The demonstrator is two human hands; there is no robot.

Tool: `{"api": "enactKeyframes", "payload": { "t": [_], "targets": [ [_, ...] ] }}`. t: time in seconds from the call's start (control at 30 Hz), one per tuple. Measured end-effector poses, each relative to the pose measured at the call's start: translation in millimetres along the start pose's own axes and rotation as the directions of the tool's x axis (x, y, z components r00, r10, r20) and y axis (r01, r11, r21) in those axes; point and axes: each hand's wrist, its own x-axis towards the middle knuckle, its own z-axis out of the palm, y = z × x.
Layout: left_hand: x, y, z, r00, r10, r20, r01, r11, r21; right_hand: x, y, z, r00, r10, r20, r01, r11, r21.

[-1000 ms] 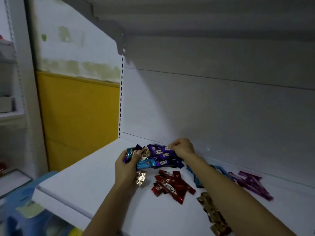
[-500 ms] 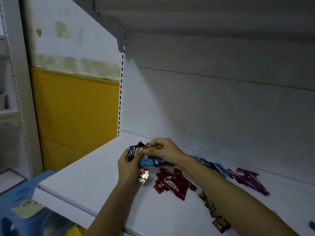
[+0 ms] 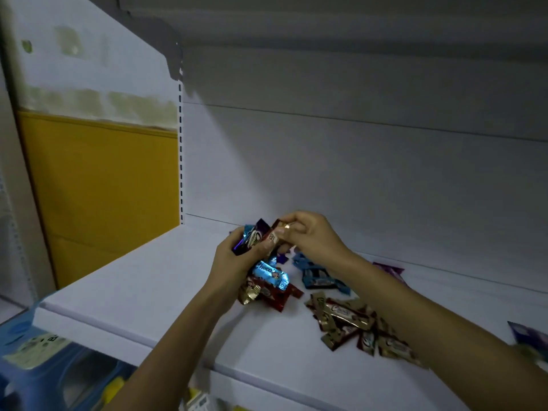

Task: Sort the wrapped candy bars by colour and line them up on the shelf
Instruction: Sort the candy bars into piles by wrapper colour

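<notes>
My left hand (image 3: 234, 262) grips a mixed bundle of wrapped candy bars (image 3: 255, 237) above the white shelf (image 3: 142, 280); a light blue bar (image 3: 269, 274) and a gold one (image 3: 249, 293) hang below it. My right hand (image 3: 311, 235) pinches a red bar (image 3: 274, 234) at the top of the bundle. On the shelf lie red bars (image 3: 280, 296), a blue pile (image 3: 318, 275), gold bars (image 3: 350, 320) and purple bars (image 3: 391, 269), partly hidden by my right arm.
A purple wrapper (image 3: 530, 335) lies at the far right of the shelf. The shelf's back panel (image 3: 355, 173) rises behind the candy and an upper shelf (image 3: 326, 22) hangs overhead. A blue plastic stool (image 3: 44, 357) stands below the shelf's front left edge. A yellow wall (image 3: 100, 188) is on the left.
Both hands have lifted the bundle off the shelf and drawn together. My right hand moved from the purple bars at the back to the top of the bundle and took hold of a red bar.
</notes>
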Motion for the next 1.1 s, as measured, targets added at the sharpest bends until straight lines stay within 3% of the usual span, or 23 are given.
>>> {"api": "enactKeyframes", "payload": {
  "t": [0.13,0.3,0.4,0.57,0.8,0.97,1.03,1.1],
  "targets": [
    [-27.0,-14.6,46.0,0.999,0.022,0.048,-0.023,1.0,0.02,-47.1,14.0,-41.2,0.998,0.023,-0.056,-0.024,0.999,-0.024],
    [-59.4,-46.1,105.9,0.986,-0.061,0.156,0.059,0.998,0.015,-110.0,50.6,-82.8,0.975,0.071,-0.21,-0.077,0.997,-0.023],
    [-68.3,-54.4,131.3,0.976,-0.068,0.205,0.048,0.993,0.104,-129.8,65.9,-103.4,0.954,0.079,-0.29,-0.1,0.993,-0.059],
    [-71.4,-54.6,140.3,0.968,-0.054,0.244,-0.004,0.974,0.228,-141.8,76.5,-121.4,0.963,0.112,-0.245,-0.096,0.992,0.076],
    [-79.7,-51.9,133.7,0.969,-0.147,0.199,0.105,0.973,0.206,-153.2,87.3,-107.6,0.949,0.064,-0.308,-0.004,0.982,0.191],
    [-81.0,-51.8,131.4,0.97,-0.169,0.174,0.149,0.982,0.119,-153.4,101.1,-124.3,0.837,0.253,-0.485,-0.091,0.939,0.332],
    [-80.8,-52.2,131.0,0.969,-0.179,0.169,0.164,0.982,0.097,-154.8,108.3,-131.8,0.819,0.291,-0.495,-0.164,0.945,0.284],
    [-81.3,-52.1,130.3,0.966,-0.188,0.177,0.177,0.981,0.08,-154.8,114.4,-133.5,0.821,0.262,-0.508,-0.231,0.965,0.124]
  ]
}}
